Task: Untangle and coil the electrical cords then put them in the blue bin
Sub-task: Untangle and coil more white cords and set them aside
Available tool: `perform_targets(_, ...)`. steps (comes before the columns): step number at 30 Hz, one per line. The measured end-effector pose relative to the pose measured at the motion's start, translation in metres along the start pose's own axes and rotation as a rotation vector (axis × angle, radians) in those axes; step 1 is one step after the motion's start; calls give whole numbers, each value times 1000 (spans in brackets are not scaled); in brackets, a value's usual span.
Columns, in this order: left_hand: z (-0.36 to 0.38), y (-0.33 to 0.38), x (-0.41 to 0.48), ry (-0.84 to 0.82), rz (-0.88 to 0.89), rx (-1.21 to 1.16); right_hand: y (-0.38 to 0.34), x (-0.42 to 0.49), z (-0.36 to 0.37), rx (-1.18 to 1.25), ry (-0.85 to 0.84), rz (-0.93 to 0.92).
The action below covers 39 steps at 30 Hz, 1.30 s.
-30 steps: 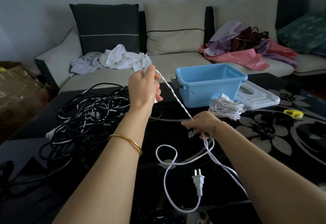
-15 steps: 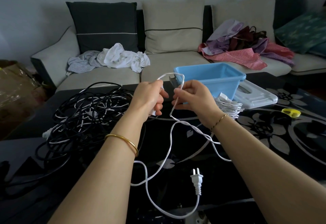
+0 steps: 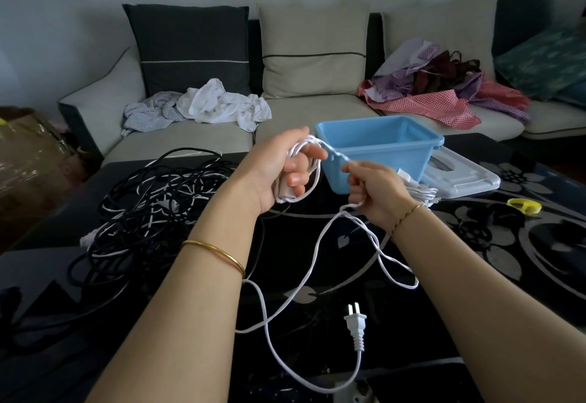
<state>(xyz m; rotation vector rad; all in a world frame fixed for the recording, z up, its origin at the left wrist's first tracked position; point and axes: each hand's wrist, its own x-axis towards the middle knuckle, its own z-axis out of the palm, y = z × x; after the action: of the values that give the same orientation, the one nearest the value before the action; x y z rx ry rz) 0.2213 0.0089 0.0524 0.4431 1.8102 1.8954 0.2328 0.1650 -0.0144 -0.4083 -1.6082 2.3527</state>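
**White cord half coiled in the hands above the table**

The left hand is raised, palm turned toward the camera. Its fingers curl through several loops of the white cord, gripping the small coil. A short, taut stretch of the cord runs from that coil to the right hand, which pinches it between thumb and curled fingers just in front of the blue bin.

Below the right hand the cord hangs in loose loops and trails across the black floral table. It ends at a two-pin plug lying flat near the front edge.

The bin stands upright on the far side of the table. What lies inside it cannot be seen from this angle. A white cord bundle, already coiled, lies against the bin's right side, partly behind the right hand. A white lid rests flat beside that. A small yellow object sits further right.

On the left half of the table lies a large tangle of black and white cords, well apart from both hands. Behind the table, a sofa holds crumpled white clothes and a pile of red and purple fabric.
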Motion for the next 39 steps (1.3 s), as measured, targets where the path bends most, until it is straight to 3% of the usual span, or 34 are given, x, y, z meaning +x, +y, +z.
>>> perform_targets(4,-4,3,2,15,89,-237,4,-5,6,-252,-253,161)
perform_targets(9,-13,1,5,129,134,-410,-3,-15,12,-291,-554,334)
perform_targets(20,0,-8,23,343,217,-507,-5,-24,24,-497,-716,175)
perform_targets(25,-8,-19,27,520,415,12,-13,-32,23,-514,-824,156)
perform_targets(29,-5,-26,27,528,567,399,-21,-37,27,-539,-861,218)
perform_targets(33,-10,-34,33,543,663,761,-32,-40,27,-662,-798,135)
perform_targets(36,-16,-39,34,475,582,1012,-38,-38,22,-723,-667,4)
perform_targets(39,-16,-37,29,340,408,1026,-39,-30,15,-876,-457,-201)
